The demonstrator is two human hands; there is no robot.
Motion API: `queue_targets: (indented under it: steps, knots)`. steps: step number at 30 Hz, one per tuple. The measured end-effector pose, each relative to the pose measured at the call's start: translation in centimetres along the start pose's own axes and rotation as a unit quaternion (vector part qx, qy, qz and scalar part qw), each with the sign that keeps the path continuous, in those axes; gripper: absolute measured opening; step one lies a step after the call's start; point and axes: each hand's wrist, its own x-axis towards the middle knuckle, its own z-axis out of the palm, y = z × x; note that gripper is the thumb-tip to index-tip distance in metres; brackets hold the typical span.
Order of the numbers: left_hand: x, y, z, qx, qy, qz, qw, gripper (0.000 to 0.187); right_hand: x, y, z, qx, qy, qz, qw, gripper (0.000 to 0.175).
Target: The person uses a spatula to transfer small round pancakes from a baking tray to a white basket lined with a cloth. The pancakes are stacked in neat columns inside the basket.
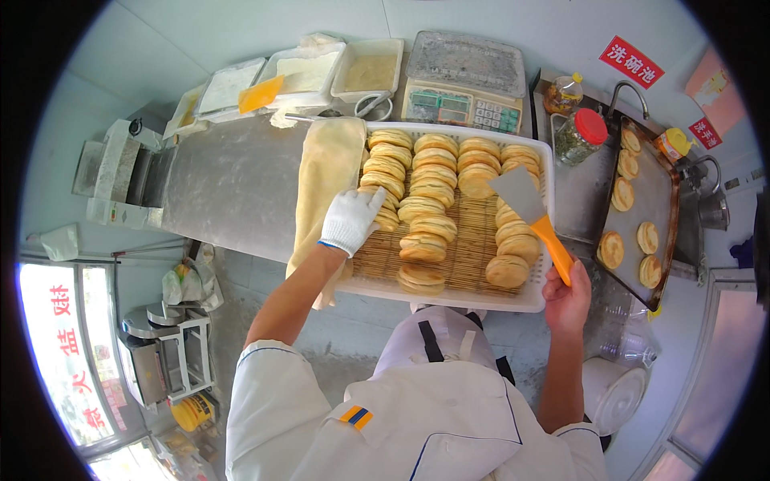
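Note:
Rows of round baked flatbreads (434, 174) stand on edge on a bamboo mat (466, 240) inside a white plastic tray (546, 180). My left hand (350, 219), in a white knit glove, touches the breads at the lower end of the leftmost row; its fingertips are partly hidden among them. A cream cloth (328, 156) lies over the tray's left edge. At the tray's right front corner my bare right hand (568, 297) grips the orange handle of a scraper (550, 240), its flat metal blade pointing up over the tray's right side.
A dark-rimmed baking tray (639, 204) with several flatbreads rests at the right by two taps. A digital scale (463, 84) and plastic tubs (367, 69) line the wall behind. Near the sink stands a red-lidded jar (580, 137). The steel worktop (234, 180) extends left.

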Motion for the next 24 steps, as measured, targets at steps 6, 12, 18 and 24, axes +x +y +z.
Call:
queue_targets:
  steps: [6, 12, 18, 24]
  knots:
    - [-1.4, -0.4, 1.8, -0.128, 0.048, -0.2, 0.97, 0.114, -0.4, 0.8, 0.1, 0.012, 0.005, -0.005, 1.0, 0.045]
    - [-0.7, -0.5, 3.8, -0.334, -0.031, -0.305, 0.891, 0.122, 0.0, 0.7, 0.1, 0.023, 0.005, 0.014, 1.0, 0.046]
    - [-0.8, 1.1, 4.6, -0.365, -0.015, -0.329, 0.871, 0.116, 0.3, 0.4, 0.2, 0.011, -0.006, 0.004, 1.0, 0.044]
    - [-1.1, 2.8, 5.3, -0.333, 0.026, -0.323, 0.885, 0.116, 0.8, 0.0, 0.0, 0.015, -0.01, 0.012, 1.0, 0.045]
